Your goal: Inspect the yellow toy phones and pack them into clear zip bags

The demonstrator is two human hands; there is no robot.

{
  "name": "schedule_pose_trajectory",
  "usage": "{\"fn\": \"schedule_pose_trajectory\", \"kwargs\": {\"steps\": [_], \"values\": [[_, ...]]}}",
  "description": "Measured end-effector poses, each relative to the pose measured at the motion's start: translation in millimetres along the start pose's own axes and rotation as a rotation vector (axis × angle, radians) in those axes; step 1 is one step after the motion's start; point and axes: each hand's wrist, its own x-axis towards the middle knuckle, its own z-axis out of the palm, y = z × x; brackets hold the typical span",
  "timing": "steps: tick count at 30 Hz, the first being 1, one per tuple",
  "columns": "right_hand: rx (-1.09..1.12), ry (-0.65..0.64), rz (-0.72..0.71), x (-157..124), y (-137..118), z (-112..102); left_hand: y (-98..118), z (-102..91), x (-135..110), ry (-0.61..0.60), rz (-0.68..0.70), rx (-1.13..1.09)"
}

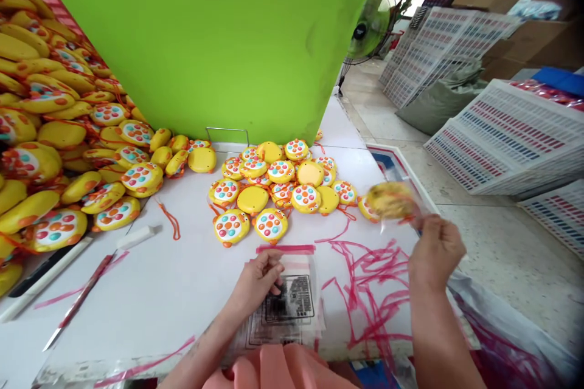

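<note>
My right hand (434,249) is closed on the edge of a clear bag holding a yellow toy (390,200), lifted at the right side of the white table (173,279); the toy is blurred by motion. My left hand (258,276) rests with curled fingers on a stack of clear plastic bags (292,307) with a red seal strip and black print, near the table's front edge. A cluster of yellow round toys with coloured buttons (278,185) lies just beyond the bags.
A big heap of the same yellow toys (55,152) fills the left side. A green wall (205,36) stands behind. Red peeled strips (369,279) litter the table's right. White printed trays (506,134) and a fan (367,27) stand on the floor to the right.
</note>
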Motion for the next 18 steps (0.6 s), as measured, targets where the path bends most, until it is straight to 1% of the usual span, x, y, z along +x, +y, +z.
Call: {"fn": "schedule_pose_trajectory", "kwargs": {"steps": [1,2,3,4,6,8,10,12,14,16,18], "values": [[0.003,0.101,-0.023,8,4,2,-1,2.6,0,0.018,0.022,0.110],[-0.014,0.129,-0.055,15,7,7,-1,5.3,0,0.037,0.055,0.235],[-0.044,0.105,-0.088,20,11,13,0,8.1,0,0.053,0.097,0.366],[-0.076,0.055,-0.117,24,15,22,3,11.0,0,0.066,0.140,0.496],[-0.184,-0.105,-0.135,28,26,41,9,16.6,0,0.061,0.183,0.730],[-0.285,-0.252,-0.096,29,40,60,15,21.6,0,0.031,0.156,0.909],[-0.349,-0.356,-0.045,29,53,72,19,25.2,0,0.006,0.116,1.028],[-0.359,-0.404,-0.023,29,62,76,20,26.5,0,-0.002,0.115,1.080],[-0.347,-0.431,-0.022,28,62,72,19,25.7,0,0.009,0.127,1.079],[-0.328,-0.437,-0.032,22,53,62,18,23.2,-1,0.024,0.145,1.024],[-0.280,-0.421,-0.093,8,33,51,18,20.3,-2,0.025,0.172,0.893]]}}
